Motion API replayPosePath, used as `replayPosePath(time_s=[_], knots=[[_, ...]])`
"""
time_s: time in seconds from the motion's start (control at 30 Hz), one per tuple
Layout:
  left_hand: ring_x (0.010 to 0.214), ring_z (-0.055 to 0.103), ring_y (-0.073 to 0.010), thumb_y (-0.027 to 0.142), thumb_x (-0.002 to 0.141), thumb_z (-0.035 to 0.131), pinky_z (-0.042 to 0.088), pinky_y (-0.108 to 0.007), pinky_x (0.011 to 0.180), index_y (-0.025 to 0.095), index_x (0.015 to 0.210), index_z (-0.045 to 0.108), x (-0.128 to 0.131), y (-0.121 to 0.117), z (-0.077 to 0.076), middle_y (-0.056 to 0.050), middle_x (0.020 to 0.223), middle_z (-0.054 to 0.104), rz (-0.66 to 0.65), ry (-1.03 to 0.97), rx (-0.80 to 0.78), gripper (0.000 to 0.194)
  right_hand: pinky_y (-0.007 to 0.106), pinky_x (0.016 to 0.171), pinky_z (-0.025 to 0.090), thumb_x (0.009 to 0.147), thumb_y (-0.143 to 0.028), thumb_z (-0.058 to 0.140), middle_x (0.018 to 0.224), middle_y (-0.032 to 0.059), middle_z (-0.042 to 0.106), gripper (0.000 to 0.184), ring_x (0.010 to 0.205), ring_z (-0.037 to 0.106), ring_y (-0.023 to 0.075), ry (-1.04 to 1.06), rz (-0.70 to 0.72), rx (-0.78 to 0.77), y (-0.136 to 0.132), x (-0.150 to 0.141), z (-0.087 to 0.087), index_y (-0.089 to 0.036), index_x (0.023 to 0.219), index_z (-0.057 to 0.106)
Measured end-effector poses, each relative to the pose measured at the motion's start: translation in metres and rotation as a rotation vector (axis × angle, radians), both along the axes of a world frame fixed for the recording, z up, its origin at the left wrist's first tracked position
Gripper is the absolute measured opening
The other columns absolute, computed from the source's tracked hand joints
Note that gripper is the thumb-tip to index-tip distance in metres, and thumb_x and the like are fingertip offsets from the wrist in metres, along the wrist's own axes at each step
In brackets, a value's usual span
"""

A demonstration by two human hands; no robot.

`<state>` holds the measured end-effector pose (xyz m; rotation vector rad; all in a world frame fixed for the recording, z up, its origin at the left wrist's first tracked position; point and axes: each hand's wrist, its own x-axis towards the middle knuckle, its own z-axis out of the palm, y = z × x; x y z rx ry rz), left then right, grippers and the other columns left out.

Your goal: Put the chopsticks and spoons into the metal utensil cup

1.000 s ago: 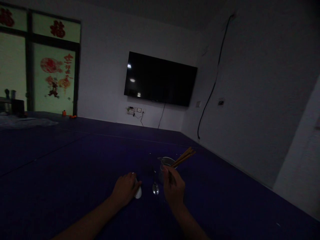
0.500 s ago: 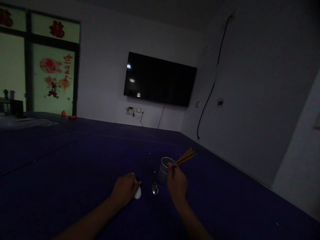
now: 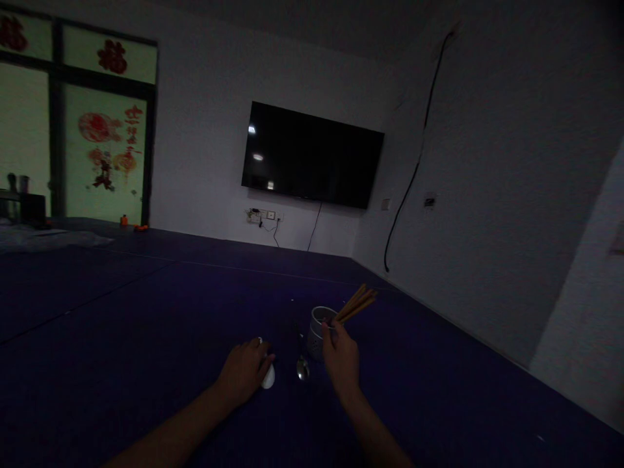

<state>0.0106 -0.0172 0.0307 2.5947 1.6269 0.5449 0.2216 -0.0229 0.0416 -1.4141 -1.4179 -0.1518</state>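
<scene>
My left hand [image 3: 242, 369] rests on the dark blue surface with its fingers curled over a white spoon [image 3: 268, 378], whose rounded end shows beyond the thumb. My right hand [image 3: 342, 356] is closed on a bundle of several wooden chopsticks [image 3: 358, 303], which slant up and to the right. It is beside a grey utensil holder [image 3: 316, 338] with small holes in its wall, and hides part of its right side. I cannot tell whether the chopsticks' lower ends are inside the holder. Between my hands lies a metal spoon [image 3: 303, 369] with a dark handle, touched by neither hand.
The wide blue surface [image 3: 205, 292] reaches back to the wall, where a television [image 3: 312, 156] hangs above sockets and cords. A small orange bottle [image 3: 123, 220] and crumpled plastic sheeting [image 3: 53, 239] are at the far left. A black cable [image 3: 409, 185] runs down the right wall.
My right hand has moved slightly to the left with the chopsticks, which now stand a little steeper beside the holder. The left hand and both spoons stay in place.
</scene>
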Motion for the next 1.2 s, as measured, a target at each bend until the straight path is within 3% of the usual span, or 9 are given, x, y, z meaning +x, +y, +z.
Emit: replayPosePath(time_s=[0.13,0.27,0.4,0.5,0.67,0.87,1.2], knots=[[0.096,0.061,-0.0209,0.030,0.094,0.030,0.044,-0.033,0.084,0.023,0.113,0.059,0.000,0.001,-0.001,-0.009,0.110,0.062,-0.024,0.007,0.002,0.035,0.025,0.047,0.039,0.091,-0.048,0.037,0.065,0.0050,0.069,0.046,0.052,0.063,0.0196,0.036,0.006,0.065,-0.007,-0.004,0.006,-0.016,0.114,0.062],[0.092,0.062,-0.0210,0.028,0.094,0.027,0.045,-0.033,0.081,0.020,0.100,0.062,0.000,0.002,-0.001,-0.010,0.106,0.062,-0.031,0.051,0.013,0.037,0.023,0.043,0.036,0.091,-0.045,0.039,0.052,-0.0001,0.062,0.051,0.042,0.056,0.0154,0.015,-0.011,0.150,-0.016,-0.014,0.011,-0.011,0.126,0.054],[0.090,0.062,-0.0206,0.027,0.095,0.026,0.045,-0.033,0.079,0.019,0.098,0.062,-0.001,0.002,-0.001,-0.011,0.105,0.062,-0.023,0.073,0.017,0.037,0.022,0.042,0.035,0.093,-0.042,0.036,0.050,-0.0007,0.061,0.047,0.037,0.052,0.0121,-0.142,0.045,0.216,-0.022,-0.023,0.010,-0.012,0.120,0.060],[0.092,0.062,-0.0220,0.035,0.095,0.026,0.044,-0.034,0.080,0.020,0.100,0.062,-0.001,0.000,-0.001,-0.010,0.105,0.062,-0.041,0.045,0.024,0.039,0.022,0.049,0.042,0.094,-0.038,0.035,0.067,0.0044,0.071,0.041,0.049,0.061,0.0136,-0.316,0.138,0.210,-0.023,-0.028,0.006,-0.018,0.114,0.065],[0.096,0.060,-0.0253,0.056,0.088,0.038,0.044,-0.037,0.081,0.021,0.104,0.061,-0.002,-0.003,0.000,-0.010,0.109,0.062,-0.044,0.009,0.018,0.044,0.021,0.059,0.048,0.095,-0.033,0.036,0.083,0.0042,0.074,0.036,0.064,0.068,0.0142,-0.439,0.301,0.154,-0.025,-0.037,0.001,-0.023,0.108,0.067],[0.094,0.060,-0.0237,0.045,0.087,0.043,0.044,-0.035,0.082,0.019,0.101,0.059,-0.002,0.000,-0.004,-0.009,0.107,0.062,-0.034,-0.005,0.022,0.033,0.021,0.066,0.049,0.095,-0.029,0.037,0.091,0.0048,0.074,0.034,0.074,0.069,0.0144,-0.459,0.313,0.042,-0.024,-0.039,0.000,-0.022,0.103,0.069],[0.086,0.058,-0.0189,0.020,0.079,0.048,0.044,-0.028,0.073,0.019,0.087,0.056,-0.001,0.002,-0.008,-0.006,0.094,0.058,-0.144,-0.154,0.046,0.012,0.021,0.068,0.046,0.094,-0.031,0.039,0.093,0.0030,0.073,0.032,0.078,0.068,0.0158,-0.488,0.250,-0.211,-0.024,-0.038,0.006,-0.026,0.107,0.068]])
